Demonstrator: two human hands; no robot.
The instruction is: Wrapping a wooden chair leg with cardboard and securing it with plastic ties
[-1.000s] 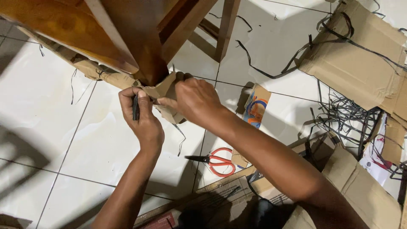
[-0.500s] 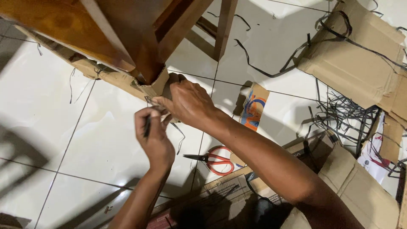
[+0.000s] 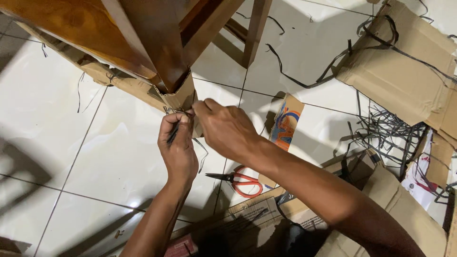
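Note:
A brown wooden furniture leg comes down from the top, its foot wrapped in a cardboard sleeve. Thin black strapping ties the sleeve at its lower edge. My left hand pinches a dark strip of that strapping just below the sleeve. My right hand meets it from the right, fingertips pinched on the strapping at the same spot. More cardboard wrap runs along the wooden rail to the left.
Red-handled scissors lie on the white tile floor below my hands. A small colourful carton sits to the right. Flattened cardboard boxes and tangles of cut black straps fill the right side; more cardboard lies near me.
My left hand dropped from the sleeve's left side, then rose again under it. My right hand slid off the cardboard down to the strapping, so both hands now pinch together.

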